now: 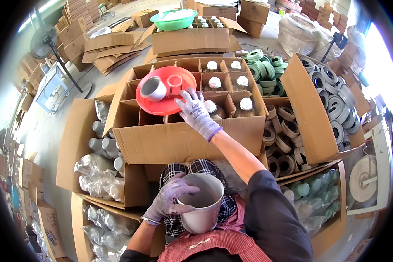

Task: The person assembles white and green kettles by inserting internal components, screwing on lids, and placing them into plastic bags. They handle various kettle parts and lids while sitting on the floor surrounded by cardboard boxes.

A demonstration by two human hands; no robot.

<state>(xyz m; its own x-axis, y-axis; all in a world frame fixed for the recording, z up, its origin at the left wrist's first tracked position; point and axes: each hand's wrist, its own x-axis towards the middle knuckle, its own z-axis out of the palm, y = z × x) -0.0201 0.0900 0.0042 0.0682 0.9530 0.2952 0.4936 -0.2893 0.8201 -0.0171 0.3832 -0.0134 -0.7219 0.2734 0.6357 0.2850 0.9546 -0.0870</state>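
The left hand (pixel 168 198), gloved, grips the rim of a white cup (pixel 203 207) held near, over the lap, fingers hooked inside its mouth; the right hand (pixel 195 111), also gloved, reaches far with fingers spread narrow on the near edge of a red tray (pixel 161 102). The tray lies across an open carton (pixel 179 139) and bears a grey cup (pixel 153 88) and a red ring (pixel 175 81); right of it, the carton's cells hold capped bottles (pixel 215 83). Left, a box (pixel 70 148) holds grey cups in plastic bags (pixel 98 174); right, cartons hold tape rolls (pixel 286 139), green rolls (pixel 266 70) beyond; far off stands a green basin (pixel 174 19).
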